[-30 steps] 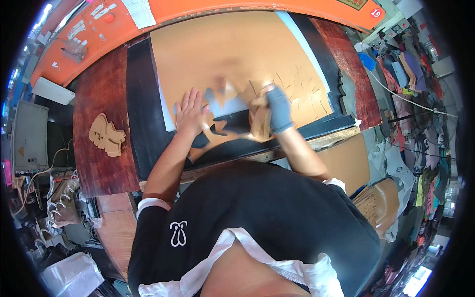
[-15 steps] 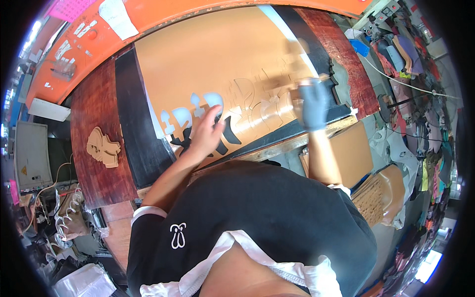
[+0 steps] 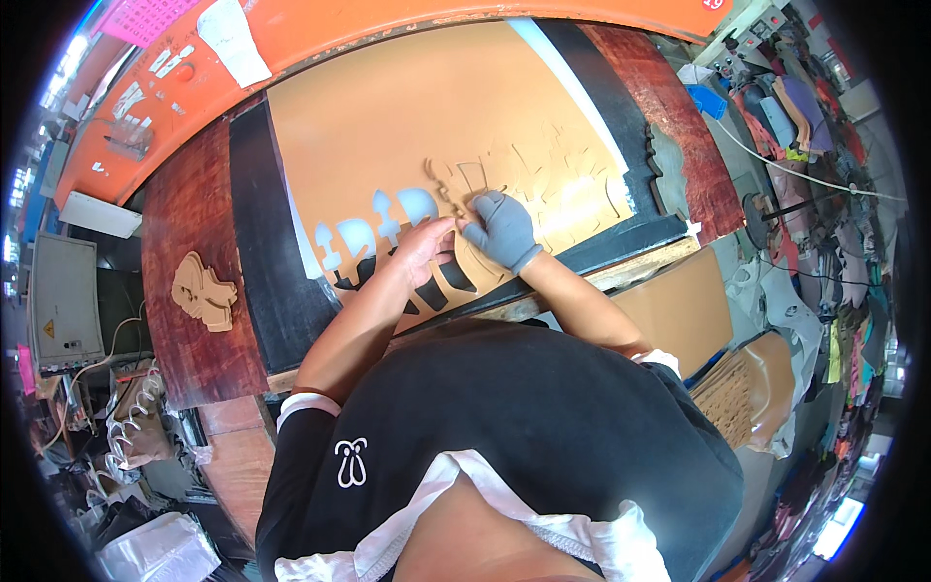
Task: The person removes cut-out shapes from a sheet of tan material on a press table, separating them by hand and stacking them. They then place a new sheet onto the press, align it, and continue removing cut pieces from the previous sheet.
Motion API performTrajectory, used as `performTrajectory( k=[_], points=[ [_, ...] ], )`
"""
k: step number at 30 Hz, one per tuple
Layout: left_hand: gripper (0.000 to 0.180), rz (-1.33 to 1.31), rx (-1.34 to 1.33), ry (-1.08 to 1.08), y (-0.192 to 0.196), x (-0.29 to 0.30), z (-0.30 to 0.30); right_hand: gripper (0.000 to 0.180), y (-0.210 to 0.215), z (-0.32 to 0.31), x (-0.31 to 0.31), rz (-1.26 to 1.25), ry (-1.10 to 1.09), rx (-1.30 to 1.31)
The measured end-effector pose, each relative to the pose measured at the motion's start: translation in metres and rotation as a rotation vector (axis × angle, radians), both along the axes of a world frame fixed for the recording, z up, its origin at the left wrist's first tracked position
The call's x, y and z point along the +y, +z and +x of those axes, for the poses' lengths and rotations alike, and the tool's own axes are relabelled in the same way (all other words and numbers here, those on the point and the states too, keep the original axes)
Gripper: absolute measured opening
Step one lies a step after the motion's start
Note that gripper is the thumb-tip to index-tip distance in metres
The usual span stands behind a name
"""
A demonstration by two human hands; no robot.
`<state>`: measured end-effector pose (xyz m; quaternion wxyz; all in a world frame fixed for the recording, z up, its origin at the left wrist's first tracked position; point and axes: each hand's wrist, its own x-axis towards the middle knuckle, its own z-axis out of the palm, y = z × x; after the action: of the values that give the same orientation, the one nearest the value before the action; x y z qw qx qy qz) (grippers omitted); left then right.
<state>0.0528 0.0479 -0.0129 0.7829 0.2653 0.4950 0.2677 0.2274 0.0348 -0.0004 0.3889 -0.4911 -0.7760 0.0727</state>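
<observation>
A tan sheet [image 3: 388, 107] with shaped cut-outs along its near side lies before me. My right hand [image 3: 502, 231], in a grey glove, is closed on a thin-edged outline tool, apparently a cutting die [image 3: 441, 182], resting on or just above the sheet. Beside it, my bare left hand [image 3: 427, 247] has its fingers drawn together at the die's near end; its exact grip is partly hidden. White and black show through the holes [image 3: 415, 202] left of the die. Cut lines [image 3: 558, 204] mark the sheet to the right.
A small stack of cut tan pieces [image 3: 204, 291] rests on the reddish board at left. Beyond the sheet runs an orange machine beam [image 3: 320, 34]. Further tan sheets [image 3: 679, 306] lie at right below the table edge, with a perforated offcut pile [image 3: 722, 403] nearer.
My right hand has swung left and toward me with the die, from the sheet's right side to its middle. My left hand has shifted slightly right, and its spread fingers have closed.
</observation>
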Motion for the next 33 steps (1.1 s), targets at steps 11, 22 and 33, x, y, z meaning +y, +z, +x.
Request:
performTrajectory(
  k=[11, 22, 33],
  points=[
    [0.036, 0.060, -0.455, 0.026, -0.013, -0.007, 0.000, 0.034, -0.001, 0.000, 0.007, -0.202, -0.013, -0.045],
    [0.033, 0.043, -0.533, 0.040, -0.026, -0.001, -0.001, 0.041, 0.017, 0.003, 0.006, -0.358, 0.049, -0.103],
    [0.036, 0.209, 0.076, 0.086, 0.032, -0.015, 0.001, 0.026, 0.014, -0.001, 0.014, -0.472, -0.006, 0.114]
  ],
)
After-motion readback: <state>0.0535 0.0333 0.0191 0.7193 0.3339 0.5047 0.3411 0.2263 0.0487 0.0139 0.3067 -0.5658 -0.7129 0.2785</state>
